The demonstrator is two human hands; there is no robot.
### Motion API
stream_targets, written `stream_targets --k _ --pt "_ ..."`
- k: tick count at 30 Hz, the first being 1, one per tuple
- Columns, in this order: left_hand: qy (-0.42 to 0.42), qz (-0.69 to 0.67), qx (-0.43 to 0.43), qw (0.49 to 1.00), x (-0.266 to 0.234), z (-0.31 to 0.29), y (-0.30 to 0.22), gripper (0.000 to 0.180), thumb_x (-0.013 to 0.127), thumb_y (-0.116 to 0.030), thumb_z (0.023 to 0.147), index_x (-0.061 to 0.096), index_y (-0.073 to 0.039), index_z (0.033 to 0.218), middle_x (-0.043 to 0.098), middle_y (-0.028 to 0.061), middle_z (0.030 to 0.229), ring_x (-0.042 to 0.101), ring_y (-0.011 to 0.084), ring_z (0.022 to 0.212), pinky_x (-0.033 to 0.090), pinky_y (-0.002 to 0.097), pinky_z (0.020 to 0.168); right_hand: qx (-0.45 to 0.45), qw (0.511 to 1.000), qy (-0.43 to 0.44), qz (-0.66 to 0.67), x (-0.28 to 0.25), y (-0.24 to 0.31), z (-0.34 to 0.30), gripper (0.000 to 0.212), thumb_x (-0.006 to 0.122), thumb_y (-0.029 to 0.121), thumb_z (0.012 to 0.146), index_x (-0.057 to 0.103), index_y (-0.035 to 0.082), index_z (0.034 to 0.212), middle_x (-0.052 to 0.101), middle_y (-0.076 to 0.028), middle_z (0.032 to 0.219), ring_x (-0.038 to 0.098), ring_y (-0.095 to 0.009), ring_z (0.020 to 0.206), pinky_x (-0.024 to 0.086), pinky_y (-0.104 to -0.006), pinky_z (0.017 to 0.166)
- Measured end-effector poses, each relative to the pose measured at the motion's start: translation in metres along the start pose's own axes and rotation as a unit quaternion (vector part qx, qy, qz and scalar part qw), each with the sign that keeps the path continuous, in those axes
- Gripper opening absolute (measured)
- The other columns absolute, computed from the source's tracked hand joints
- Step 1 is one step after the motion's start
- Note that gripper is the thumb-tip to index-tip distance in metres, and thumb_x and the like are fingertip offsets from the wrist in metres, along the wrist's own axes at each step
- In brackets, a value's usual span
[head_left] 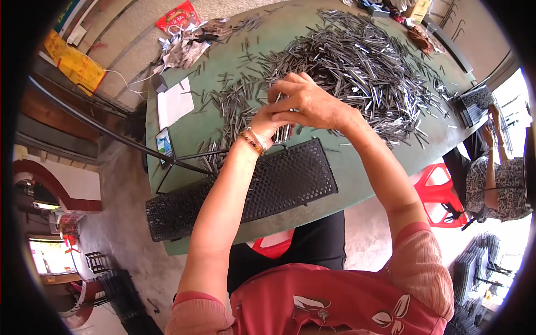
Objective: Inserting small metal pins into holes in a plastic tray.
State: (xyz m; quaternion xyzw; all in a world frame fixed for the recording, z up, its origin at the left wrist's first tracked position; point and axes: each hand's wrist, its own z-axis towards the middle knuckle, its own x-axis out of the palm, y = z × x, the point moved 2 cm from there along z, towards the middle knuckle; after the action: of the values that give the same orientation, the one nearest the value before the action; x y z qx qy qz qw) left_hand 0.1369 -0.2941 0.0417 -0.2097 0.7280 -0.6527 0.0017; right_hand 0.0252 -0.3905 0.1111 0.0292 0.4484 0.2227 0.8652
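Metal strips (284,133), long axes pointing roughly forward; left hand (263,125), right hand (307,104): grip holding strips.

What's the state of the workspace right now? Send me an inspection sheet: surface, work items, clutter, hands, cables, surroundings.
Surface: green table, largely covered by loose metal strips.
Work items: dark metal strips heaped beyond the hands, others scattered to the left; black perforated rack along the near edge, partly hidden by the left forearm.
Clutter: white paper and phone at the left; crumpled cloths and red packet at the far left.
Hands: left hand and right hand meet over the strips; their grip is partly hidden.
Cables: white cord beyond the table's left edge.
Surroundings: co-worker and red stool at the right.
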Motion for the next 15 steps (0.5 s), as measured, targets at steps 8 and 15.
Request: stream_targets --k 8,15 --pt "0.026 -0.010 -0.026 0.999 0.012 -0.033 0.023 0.031 0.074 0.000 0.067 0.060 -0.003 0.094 0.063 0.0051 0.087 0.060 0.0152 0.080 0.049 0.0286 0.060 -0.048 0.990 0.101 0.082 0.005 0.033 -0.009 0.029 0.060 0.006 0.077 0.063 0.003 0.106 0.055 -0.013 0.098 0.055 -0.029 0.090 0.046 -0.0379 0.080" --pt "0.013 -0.059 -0.079 0.995 0.040 -0.099 0.046 0.015 0.072 -0.005 0.071 0.063 -0.003 0.082 0.062 0.0056 0.074 0.060 0.0162 0.063 0.049 0.0282 0.054 -0.058 0.987 0.116 0.095 0.010 0.077 -0.033 0.022 0.063 0.008 0.071 0.062 0.001 0.092 0.055 -0.011 0.095 0.057 -0.030 0.086 0.047 -0.0386 0.076"
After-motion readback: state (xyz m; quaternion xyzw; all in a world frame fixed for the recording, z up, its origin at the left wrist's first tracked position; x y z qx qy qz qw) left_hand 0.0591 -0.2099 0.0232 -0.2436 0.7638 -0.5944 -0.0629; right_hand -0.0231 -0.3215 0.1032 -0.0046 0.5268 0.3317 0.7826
